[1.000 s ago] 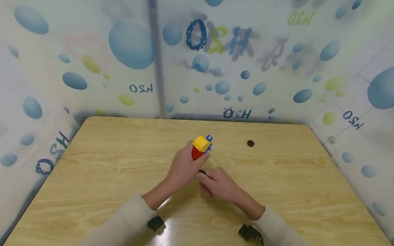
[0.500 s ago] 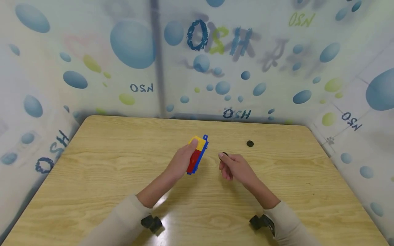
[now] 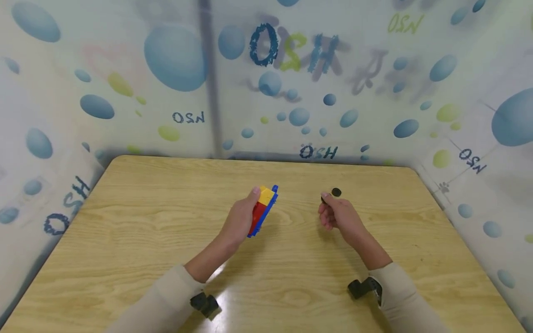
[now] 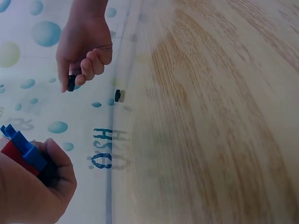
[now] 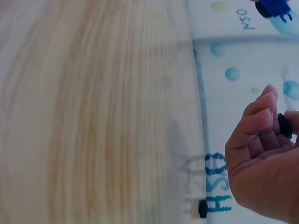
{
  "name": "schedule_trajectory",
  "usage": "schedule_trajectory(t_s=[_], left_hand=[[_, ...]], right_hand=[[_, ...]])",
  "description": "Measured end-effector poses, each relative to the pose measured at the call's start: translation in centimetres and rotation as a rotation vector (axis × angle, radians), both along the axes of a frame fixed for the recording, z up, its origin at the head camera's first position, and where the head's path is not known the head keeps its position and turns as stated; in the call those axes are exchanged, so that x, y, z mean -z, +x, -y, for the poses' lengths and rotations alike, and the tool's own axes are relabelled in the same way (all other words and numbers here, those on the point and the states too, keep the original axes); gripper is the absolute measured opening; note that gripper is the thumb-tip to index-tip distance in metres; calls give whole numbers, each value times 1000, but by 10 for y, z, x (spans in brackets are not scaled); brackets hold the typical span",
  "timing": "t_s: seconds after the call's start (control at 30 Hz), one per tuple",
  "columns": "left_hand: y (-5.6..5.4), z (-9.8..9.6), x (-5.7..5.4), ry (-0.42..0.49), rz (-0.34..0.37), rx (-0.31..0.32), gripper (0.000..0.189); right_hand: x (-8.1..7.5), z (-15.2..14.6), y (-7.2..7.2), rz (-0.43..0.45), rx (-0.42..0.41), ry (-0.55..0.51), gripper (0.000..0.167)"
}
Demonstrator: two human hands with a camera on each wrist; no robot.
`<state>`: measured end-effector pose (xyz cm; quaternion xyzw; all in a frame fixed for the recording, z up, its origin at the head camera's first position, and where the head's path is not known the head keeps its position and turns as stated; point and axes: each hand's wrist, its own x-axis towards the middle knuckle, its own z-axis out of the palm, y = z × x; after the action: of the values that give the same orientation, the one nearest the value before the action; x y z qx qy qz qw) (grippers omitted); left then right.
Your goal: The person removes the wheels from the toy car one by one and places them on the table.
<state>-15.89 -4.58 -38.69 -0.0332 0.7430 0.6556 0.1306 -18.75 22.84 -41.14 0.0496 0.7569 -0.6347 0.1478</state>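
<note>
My left hand [image 3: 236, 221] grips a toy vehicle of red and yellow blocks on a blue base [image 3: 260, 213], tilted above the table. Its blue end has hook-like tips [image 4: 10, 132]; a black round part [image 5: 263, 8] shows beside the blue in the right wrist view. Between thumb and index finger, my right hand [image 3: 346, 221] pinches a small black toy wheel [image 4: 71, 83], held up off the table. A second black wheel [image 3: 336, 192] lies on the table just beyond the right fingertips. My left palm and fingers hide part of the vehicle.
The light wooden table [image 3: 166, 194] runs back to a pale wall [image 3: 266, 115] printed with blue and green spots and letters. Black wrist cameras [image 3: 205, 305] sit under both sleeves.
My right hand has moved away from the vehicle, right and farther back, carrying the black wheel close to the one on the table. The left hand has turned the vehicle, showing its long side.
</note>
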Motion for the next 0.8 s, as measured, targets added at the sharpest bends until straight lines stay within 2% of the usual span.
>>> schedule_trajectory(t_s=[0.23, 0.47, 0.6, 0.8], left_hand=[[-1, -2, 1, -56, -14, 2, 71], [0, -1, 1, -54, 47, 31, 75], [0, -1, 1, 36, 52, 55, 69], [-1, -1, 1, 179, 33, 94, 57]], right_hand=[[-2, -27, -19, 55, 83, -2, 55], [1, -61, -42, 144, 145, 21, 48], [6, -76, -52, 199, 147, 10, 47], [12, -87, -64, 268, 123, 83, 48]])
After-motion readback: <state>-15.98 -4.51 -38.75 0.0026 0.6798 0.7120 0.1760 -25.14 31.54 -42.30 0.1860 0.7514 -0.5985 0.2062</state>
